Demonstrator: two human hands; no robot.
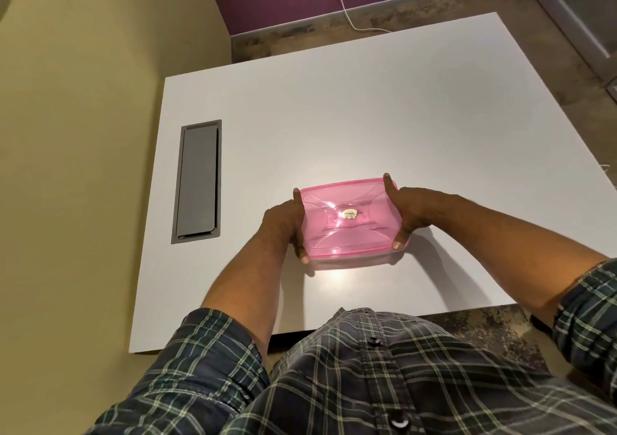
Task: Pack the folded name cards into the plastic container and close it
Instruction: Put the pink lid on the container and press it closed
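Head view, largest first: white table (350, 107) fills most of the frame, yellow wall on the left, purple wall at the far end, mottled floor past the far and right edges. Person in a plaid shirt (350, 384) stands at the near edge, sleeves rolled up, both forearms reaching out over the table.

Grey cable hatch (197, 181) set flush in the table, left side, long axis running near to far, well apart from everything else.

Plastic container (350, 257) sits on the table near-centre, close to the near edge. Pink translucent lid (347, 219) is on top and covers it fully; only a clear strip of the container body shows under the near rim. Small gold sticker (349, 214) at lid centre, with glare around it. Contents not readable through the lid, so cannot tell if name cards are inside.

Left hand (283, 226) clamps the left end of the container: thumb on the near left corner, a fingertip over the far left corner. Right hand (409, 211) grips the right end the same way: thumb on the near right corner, index finger along the far right edge. Hands are apart, one per end, both wrapped on the lid rim.

White charger cable (347, 10) runs from a wall socket down to the floor at the far end.
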